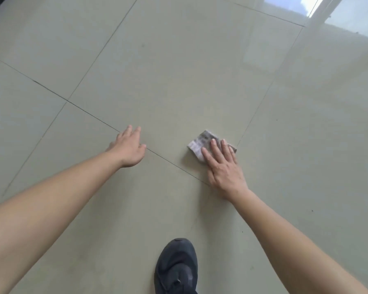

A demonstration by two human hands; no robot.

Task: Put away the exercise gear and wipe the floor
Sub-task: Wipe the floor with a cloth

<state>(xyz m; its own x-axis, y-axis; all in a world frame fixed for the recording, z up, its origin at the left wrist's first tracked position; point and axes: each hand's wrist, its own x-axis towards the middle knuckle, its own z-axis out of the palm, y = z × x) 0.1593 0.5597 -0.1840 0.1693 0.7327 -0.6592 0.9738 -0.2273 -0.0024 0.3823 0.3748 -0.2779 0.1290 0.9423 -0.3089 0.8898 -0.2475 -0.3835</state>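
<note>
On the tiled floor [179, 71], a right hand [223, 168] presses a rag flat while the left hand [130, 147] rests beside it.

Head view: the grey-and-white folded cloth [202, 143] lies under the right fingers [215, 149], which are spread flat on it, not clenched. The left hand's fingers are released and splayed, touching bare tile near a grout line, empty. A dark sneaker [176, 268] stands at the bottom edge, between the forearms.

The right hand [223, 166] pressed flat on a grey cloth [202, 143] on the tiled floor [179, 71]; the left hand [129, 148] spread beside it
</note>
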